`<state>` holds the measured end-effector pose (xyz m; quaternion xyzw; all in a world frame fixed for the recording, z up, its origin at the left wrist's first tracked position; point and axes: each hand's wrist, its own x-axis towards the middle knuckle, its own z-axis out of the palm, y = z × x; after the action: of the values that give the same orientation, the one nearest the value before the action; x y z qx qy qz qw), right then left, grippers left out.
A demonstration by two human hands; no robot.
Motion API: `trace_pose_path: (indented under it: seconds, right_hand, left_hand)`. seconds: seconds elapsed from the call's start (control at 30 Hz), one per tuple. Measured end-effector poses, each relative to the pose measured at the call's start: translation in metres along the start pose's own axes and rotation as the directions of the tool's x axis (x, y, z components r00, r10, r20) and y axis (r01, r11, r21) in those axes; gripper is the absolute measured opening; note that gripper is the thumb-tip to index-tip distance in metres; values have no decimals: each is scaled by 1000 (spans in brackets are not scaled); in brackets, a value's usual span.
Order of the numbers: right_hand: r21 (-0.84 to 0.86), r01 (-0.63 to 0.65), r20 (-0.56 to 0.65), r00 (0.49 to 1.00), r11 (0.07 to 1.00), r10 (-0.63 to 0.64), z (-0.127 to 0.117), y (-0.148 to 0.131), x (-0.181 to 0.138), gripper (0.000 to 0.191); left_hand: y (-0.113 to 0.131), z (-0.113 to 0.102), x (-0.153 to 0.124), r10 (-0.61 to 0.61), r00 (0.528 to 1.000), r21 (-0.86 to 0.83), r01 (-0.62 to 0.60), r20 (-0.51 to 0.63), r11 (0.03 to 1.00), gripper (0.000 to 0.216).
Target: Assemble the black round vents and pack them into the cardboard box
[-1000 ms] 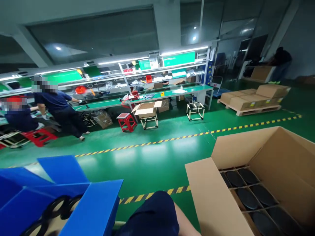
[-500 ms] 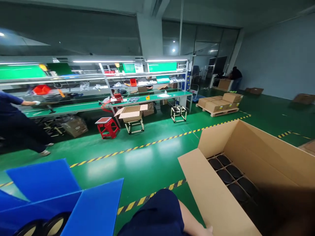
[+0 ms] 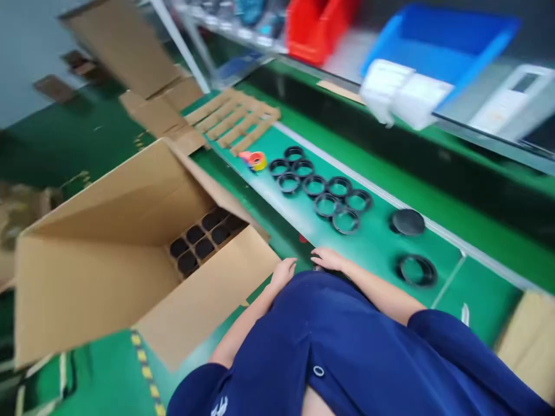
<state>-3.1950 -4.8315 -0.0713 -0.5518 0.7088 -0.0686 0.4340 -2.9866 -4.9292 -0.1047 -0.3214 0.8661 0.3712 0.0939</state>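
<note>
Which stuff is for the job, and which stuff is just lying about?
Probably for the job:
the open cardboard box, close by
the black round pieces sitting in its slots
the black rings and black disc on the green bench

Seemingly just lying about:
the colourful tape at the bench's edge
the red bin and blue bin, up above

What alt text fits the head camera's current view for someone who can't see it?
A person's left hand and right hand are close together near a green workbench with black rings on it. On the left, an open cardboard box holds round black pieces in divided cells; a red bin and a blue bin sit above the workbench.
</note>
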Motion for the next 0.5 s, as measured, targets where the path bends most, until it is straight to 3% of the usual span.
trace_pose_path:
  seconds: [0.17,0.23,0.27,0.37,0.43,0.5]
  right_hand:
    - [200,-75,-147,983,977,105,-16,44,-50,37]
    - [295,-135,-260,941,946,216,-28,64,-71,33]
    - [357,-186,-324,894,915,309,-35,77,-82,30]
    - [528,-331,-464,659,782,592,-67,123,-109,30]
    - [588,-412,-510,480,696,714,-93,154,-122,47]
    - [667,-482,-505,268,568,821,-115,182,-134,61]
  left_hand:
    - [-8,-5,22,63,998,51,-65,30,997,33]
    - [-6,-8,26,68,997,43,-69,22,997,31]
    - [-4,-9,31,74,997,37,-74,17,997,30]
    - [10,-12,51,108,994,19,-108,0,994,28]
    - [23,-13,64,136,991,6,-136,-9,991,28]
    - [37,-12,73,157,987,-10,-157,-13,988,29]
